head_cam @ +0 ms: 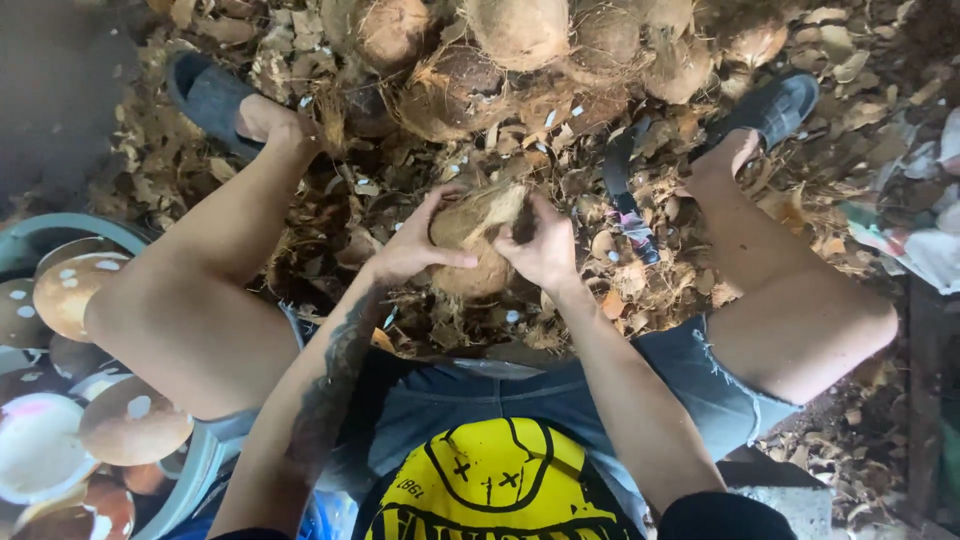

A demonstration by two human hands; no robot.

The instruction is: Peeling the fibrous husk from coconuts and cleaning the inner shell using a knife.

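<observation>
A person sits with knees spread wide over a floor covered in dry brown husk scraps [400, 170], and both hands meet in the middle of the view on 1 round, brown, fibrous coconut [468, 272]. The left hand [410, 245] is clasped around the coconut's left side, thumb laid across its near face and fingers curled over the top. The right hand [545, 248] grips the right side and pinches a flap of pale fibrous husk [495, 205] that stands up from the top of the nut; the flap is partly peeled away but joined at its base. The coconut is held just above the husk litter, between the 2 legs and a little beyond the hem of the grey denim shorts [690, 370]. Farther off, at the top of the view, lies a pile of unpeeled brown coconuts [520, 40], well apart from the hands. The left foot wears a dark slip-on sandal [205, 95] at the far left, and the right foot a matching dark sandal [775, 105] at the far right. Between the right foot and the hands a dark-handled tool [622, 190] lies on the scraps; its working end cannot be made out. At the near left, a grey-blue plastic tub [70, 225] holds peeled brown coconuts with white patches [130, 425], beside the left thigh.
</observation>
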